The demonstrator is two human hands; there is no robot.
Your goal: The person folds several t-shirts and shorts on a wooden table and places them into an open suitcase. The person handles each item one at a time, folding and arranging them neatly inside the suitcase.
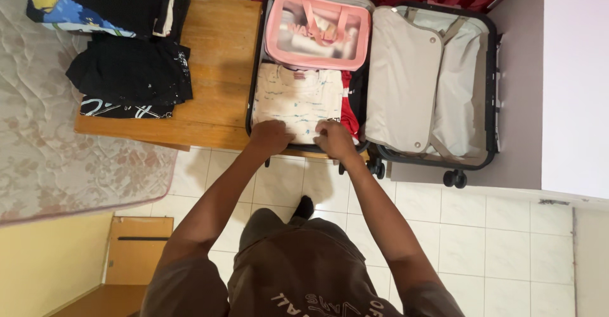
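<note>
Two hands, left hand point(269, 136) and right hand point(335, 139), fingers curled, pressing a folded cream shirt point(297, 98) into the open suitcase point(488, 89) below a pink pouch point(317, 30); folded black clothes point(130, 70) remain unpacked on the bench point(216, 70).

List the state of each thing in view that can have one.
suitcase: open, lying flat
pink pouch: closed, packed at the far end
cream shirt: folded, in the suitcase
left hand: pressing on the cream shirt
right hand: pressing on it too
dark clothes: folded, stacked on the wooden table
</note>
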